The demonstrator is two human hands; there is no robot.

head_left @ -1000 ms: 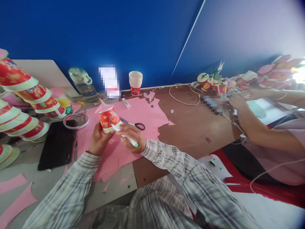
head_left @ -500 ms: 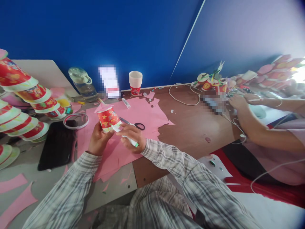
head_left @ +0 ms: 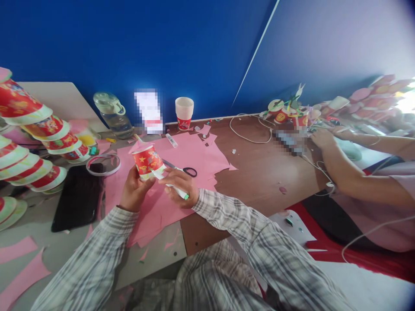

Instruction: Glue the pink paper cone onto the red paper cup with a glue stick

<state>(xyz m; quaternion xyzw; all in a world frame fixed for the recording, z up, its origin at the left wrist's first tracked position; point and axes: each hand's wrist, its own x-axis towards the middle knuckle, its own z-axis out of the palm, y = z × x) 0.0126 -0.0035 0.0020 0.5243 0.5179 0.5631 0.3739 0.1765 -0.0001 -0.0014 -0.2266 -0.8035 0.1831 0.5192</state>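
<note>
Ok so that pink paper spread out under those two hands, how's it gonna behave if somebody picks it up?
Likely light and floppy: the pink paper lies flat and looks thin. It may come up as separate sheets, since several edges overlap. The scissors and small white tube lie on it, so they could slide off if it tilts.

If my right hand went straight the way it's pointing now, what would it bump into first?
Likely the red, gold-patterned paper cup in your left hand; the white, green-ended marker in your right hand points at its lower edge, though contact is unclear.
</note>
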